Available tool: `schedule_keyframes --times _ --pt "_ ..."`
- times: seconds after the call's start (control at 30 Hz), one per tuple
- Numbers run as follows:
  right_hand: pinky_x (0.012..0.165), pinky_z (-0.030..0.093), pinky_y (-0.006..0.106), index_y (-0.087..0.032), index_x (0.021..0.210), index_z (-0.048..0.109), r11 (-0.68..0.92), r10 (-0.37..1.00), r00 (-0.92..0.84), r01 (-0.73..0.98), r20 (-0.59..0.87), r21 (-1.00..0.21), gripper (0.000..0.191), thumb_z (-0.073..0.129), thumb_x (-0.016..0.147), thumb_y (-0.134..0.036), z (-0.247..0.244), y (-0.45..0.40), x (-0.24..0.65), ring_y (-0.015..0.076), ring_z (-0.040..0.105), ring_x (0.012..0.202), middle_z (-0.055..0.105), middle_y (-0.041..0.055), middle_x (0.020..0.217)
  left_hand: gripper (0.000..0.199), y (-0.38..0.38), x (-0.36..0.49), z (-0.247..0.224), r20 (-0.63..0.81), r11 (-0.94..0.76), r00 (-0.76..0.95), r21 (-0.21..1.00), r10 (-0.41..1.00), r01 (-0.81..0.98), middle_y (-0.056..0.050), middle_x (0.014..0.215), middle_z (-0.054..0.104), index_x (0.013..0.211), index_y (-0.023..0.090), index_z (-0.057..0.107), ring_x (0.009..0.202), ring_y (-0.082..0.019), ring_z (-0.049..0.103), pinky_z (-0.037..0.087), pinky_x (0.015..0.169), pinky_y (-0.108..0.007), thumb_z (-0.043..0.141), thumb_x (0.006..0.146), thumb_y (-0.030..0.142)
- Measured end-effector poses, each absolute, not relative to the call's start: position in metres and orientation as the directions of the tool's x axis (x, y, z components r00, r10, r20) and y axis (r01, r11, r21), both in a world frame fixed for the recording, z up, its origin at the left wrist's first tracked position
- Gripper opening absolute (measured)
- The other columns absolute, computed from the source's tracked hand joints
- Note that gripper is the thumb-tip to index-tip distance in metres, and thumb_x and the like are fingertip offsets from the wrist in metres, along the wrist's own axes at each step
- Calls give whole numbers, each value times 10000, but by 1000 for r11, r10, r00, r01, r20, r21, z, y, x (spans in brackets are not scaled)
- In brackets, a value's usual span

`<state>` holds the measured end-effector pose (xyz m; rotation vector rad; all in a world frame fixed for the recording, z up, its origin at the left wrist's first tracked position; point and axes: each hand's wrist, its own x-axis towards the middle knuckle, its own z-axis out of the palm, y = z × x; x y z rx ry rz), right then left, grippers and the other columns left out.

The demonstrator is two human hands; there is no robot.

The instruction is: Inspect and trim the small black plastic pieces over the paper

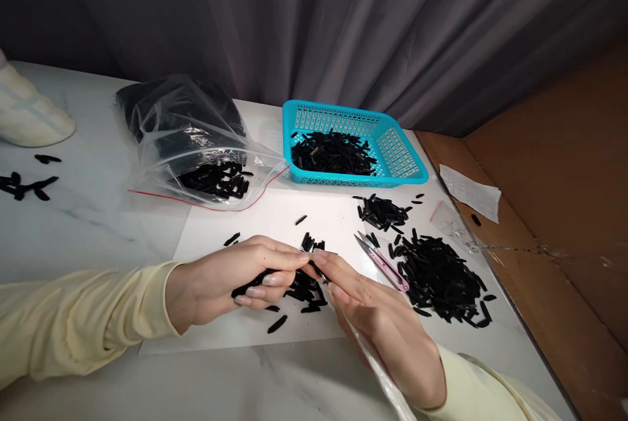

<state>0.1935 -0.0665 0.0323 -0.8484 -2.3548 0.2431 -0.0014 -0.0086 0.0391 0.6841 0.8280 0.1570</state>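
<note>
Left hand [230, 280] curled around a bunch of black strips [252, 285], long axes running left to right. Right hand [377, 316] just right of it, fingertips pinching one strip end at the meeting point. Pinched piece itself mostly hidden; clear bag [377, 369] under right palm, cut off near.

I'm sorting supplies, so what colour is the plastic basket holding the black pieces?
The basket is bright turquoise blue, with perforated walls, shown best in the head view.
</note>
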Motion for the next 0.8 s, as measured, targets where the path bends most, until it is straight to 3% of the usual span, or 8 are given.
schedule_keyframes --times 0.17,0.27,0.37,0.47,0.6,0.8 --pt "999 450 315 -174 1086 488 683 729 -455 520 511 -513 263 430 868 -39 16 -71 195 188 489 1178 530 105 1271 246 -11 -2 39 -598 739 671 665 437 112 79 494 279 688 151 510 410 -45 161 105 389 -212 528 837 346" --pt "923 510 298 -217 961 500 560 827 -326 551 458 -618 196 485 850 -56 22 -71 194 196 572 1087 580 59 1220 271 -11 -2 39 -588 697 668 703 456 143 76 503 285 696 147 533 426 -52 168 119 400 -216 523 835 380" --pt "771 564 249 -221 737 462 293 956 -179 506 234 -811 174 540 846 -111 41 -66 194 198 645 961 689 23 1021 356 -11 -1 41 -534 571 639 802 554 176 64 498 319 587 151 453 454 -63 222 183 434 -222 490 851 387" --pt "741 560 254 -211 642 437 13 989 -146 322 -37 -947 250 584 844 -230 60 -60 197 228 614 1022 720 18 806 414 -11 0 44 -443 383 618 893 649 238 55 490 340 535 156 403 496 -79 292 254 494 -228 464 861 404" --pt "802 533 310 -190 622 505 -193 959 -160 239 -235 -952 253 649 789 -315 73 -57 199 259 607 1030 713 51 811 409 -13 0 47 -391 248 611 918 688 308 54 512 355 555 158 447 513 -83 332 276 505 -225 464 853 437" --pt "764 524 283 -184 587 491 -304 932 -131 226 -338 -926 303 668 757 -361 78 -58 194 239 668 893 716 79 884 346 -15 0 49 -387 220 597 916 702 335 58 509 342 661 164 589 499 -78 318 278 463 -200 479 846 435"
